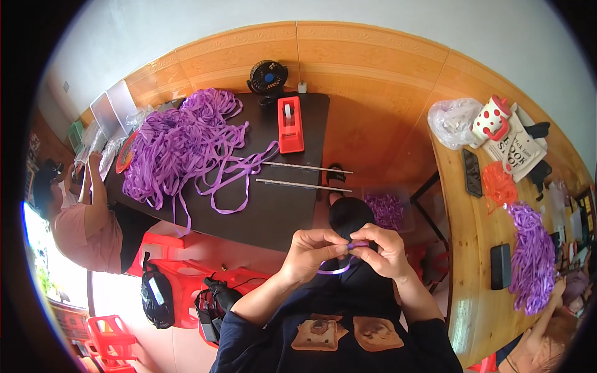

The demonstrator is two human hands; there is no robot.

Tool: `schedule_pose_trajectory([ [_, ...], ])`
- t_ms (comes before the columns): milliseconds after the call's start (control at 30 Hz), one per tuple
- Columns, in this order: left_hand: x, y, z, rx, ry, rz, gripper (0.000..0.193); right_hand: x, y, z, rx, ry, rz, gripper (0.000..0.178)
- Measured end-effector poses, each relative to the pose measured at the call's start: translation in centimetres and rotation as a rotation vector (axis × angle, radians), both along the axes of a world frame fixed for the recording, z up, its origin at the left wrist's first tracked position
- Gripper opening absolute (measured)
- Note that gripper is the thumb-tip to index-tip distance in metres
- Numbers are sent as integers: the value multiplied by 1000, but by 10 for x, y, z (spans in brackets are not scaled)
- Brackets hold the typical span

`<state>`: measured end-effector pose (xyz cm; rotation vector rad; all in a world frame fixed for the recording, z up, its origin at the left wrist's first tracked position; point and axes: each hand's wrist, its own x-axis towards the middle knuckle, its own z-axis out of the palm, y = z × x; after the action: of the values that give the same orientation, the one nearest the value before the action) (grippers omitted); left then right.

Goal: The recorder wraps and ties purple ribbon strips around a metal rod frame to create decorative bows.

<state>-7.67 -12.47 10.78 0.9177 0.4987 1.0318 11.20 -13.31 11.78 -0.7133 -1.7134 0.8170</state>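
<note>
Above my lap, my left hand (315, 252) and my right hand (382, 250) meet with their fingertips pinched on a short purple ribbon (336, 271). A loop of it hangs below the left fingers, and the part between the fingertips is mostly hidden. To the left, a large tangled heap of purple ribbon (177, 149) covers much of the dark table (273, 217), with loose strands trailing right. Near those strands lie two thin metal rods (305, 184), side by side and reaching past the table's edge. A red tape dispenser (290, 125) stands behind the rods.
A small black fan (267, 78) stands at the back. Beyond my knees, a clear bin (385, 211) holds purple pieces. The wooden table (463, 248) at right bears a phone (472, 172), a dotted mug (491, 121) and another ribbon bundle (532, 258). People sit at far left and lower right.
</note>
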Motion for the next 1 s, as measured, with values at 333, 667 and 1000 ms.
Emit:
schedule_pose_trajectory([
  [333, -3, -11, -10, -183, 49, -24, 18, 17, 10, 5, 606, -516, -465, 26],
  [667, 43, 14, -70, -233, 39, 33, 9, 29, 69, -40, 612, -582, -596, 23],
  [1000, 63, 73, -100, -213, -97, 199, 10, 22, 163, -52, 542, -397, -541, 20],
])
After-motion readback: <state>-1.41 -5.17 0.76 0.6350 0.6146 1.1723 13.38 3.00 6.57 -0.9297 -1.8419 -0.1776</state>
